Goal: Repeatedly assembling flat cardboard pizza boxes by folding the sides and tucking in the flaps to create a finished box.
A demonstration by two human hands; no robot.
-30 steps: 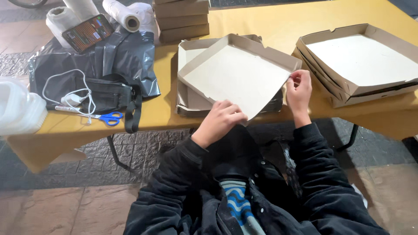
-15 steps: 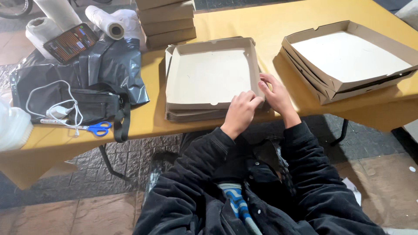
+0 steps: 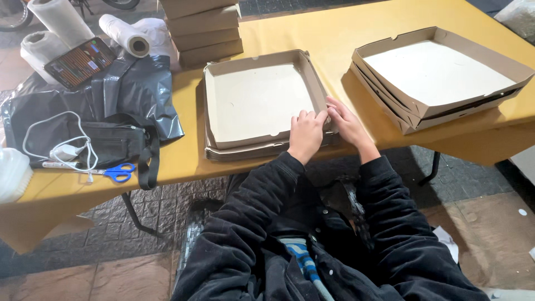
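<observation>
A shallow brown cardboard box tray [image 3: 256, 100] with a white inside lies on top of a low stack of flat boxes on the yellow table [image 3: 329, 39]. My left hand [image 3: 305, 135] rests on the tray's near right corner, fingers over the rim. My right hand [image 3: 345, 122] presses against the tray's right wall beside that corner. Both hands touch the same corner. Dark sleeves cover both arms.
A second stack of open box trays [image 3: 440, 78] sits at the right. Closed boxes [image 3: 203, 28] are piled at the back. Left of the tray lie a black plastic sheet [image 3: 128, 89], a black pouch [image 3: 111, 142], blue scissors [image 3: 114, 173], a white cable [image 3: 61, 147], a tablet [image 3: 81, 61] and white rolls [image 3: 122, 34].
The tray was tilted up in my hands a second ago; it now lies flat on the stack. Both hands have come together at its near right corner.
</observation>
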